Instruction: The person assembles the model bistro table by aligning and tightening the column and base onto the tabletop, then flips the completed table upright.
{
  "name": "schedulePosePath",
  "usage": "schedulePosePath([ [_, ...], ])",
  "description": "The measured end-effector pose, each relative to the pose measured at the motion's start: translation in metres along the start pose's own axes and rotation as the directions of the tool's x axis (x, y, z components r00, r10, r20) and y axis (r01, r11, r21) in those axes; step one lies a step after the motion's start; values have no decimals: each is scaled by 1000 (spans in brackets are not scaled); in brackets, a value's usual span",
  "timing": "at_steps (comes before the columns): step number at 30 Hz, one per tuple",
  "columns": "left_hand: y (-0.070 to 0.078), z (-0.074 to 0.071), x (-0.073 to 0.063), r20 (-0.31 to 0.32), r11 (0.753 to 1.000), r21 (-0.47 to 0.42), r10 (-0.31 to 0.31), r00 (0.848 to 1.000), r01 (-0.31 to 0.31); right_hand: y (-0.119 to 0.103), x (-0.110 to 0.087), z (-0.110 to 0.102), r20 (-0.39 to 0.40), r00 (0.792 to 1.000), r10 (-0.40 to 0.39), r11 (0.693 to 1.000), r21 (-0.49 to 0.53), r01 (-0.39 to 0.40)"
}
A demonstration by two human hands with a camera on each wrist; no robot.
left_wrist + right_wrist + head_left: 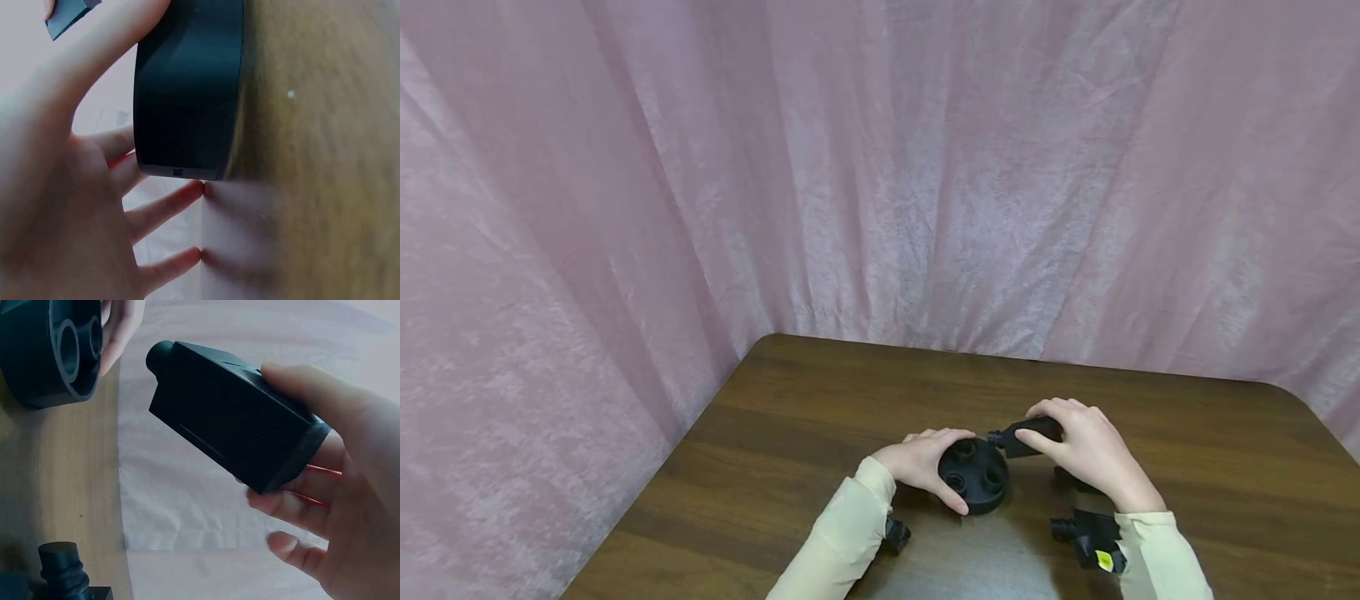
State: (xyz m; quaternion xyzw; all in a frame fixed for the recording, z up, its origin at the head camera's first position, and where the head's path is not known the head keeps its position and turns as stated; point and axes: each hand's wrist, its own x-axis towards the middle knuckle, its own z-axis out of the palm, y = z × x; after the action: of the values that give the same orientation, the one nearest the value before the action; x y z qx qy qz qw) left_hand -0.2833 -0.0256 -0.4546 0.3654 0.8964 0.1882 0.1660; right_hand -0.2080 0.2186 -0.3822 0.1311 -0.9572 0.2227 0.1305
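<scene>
A round black base (981, 492) with several ring-shaped sockets in its top stands on the table. My left hand (917, 458) grips it from the left, thumb along the near side and fingers around the back. In the left wrist view the base's smooth side wall (187, 94) shows, with two fingertips down at the tabletop. To the right, my right hand (1093, 458) holds a boxy black piece (1022, 440) between thumb and fingers. Its short round end (161, 357) points left, toward the base, with a gap between them in the right wrist view.
Beside the right sleeve lies a black part with a yellow label (1104, 560); its ridged plug (62, 569) shows in the right wrist view. Another dark part (1071, 480) lies beneath the right hand. A black part (897, 533) sits by the left sleeve. Pink curtains (925, 208) hang behind the table.
</scene>
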Motion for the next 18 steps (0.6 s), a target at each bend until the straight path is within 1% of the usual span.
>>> schedulePosePath([
  [6,1,2,-1,10,1000,-11,-17,1000,17,3,-1,3,46,999,-18,999,51,15],
  [12,1,0,-3,19,999,-42,-31,999,32,0,0,7,19,997,-74,996,54,73],
  [15,0,0,-4,17,999,-39,-31,999,32,-3,1,10,20,995,-100,994,55,98],
  [18,0,-1,-4,18,999,-38,-32,999,32,-5,2,11,31,994,-105,993,60,103],
])
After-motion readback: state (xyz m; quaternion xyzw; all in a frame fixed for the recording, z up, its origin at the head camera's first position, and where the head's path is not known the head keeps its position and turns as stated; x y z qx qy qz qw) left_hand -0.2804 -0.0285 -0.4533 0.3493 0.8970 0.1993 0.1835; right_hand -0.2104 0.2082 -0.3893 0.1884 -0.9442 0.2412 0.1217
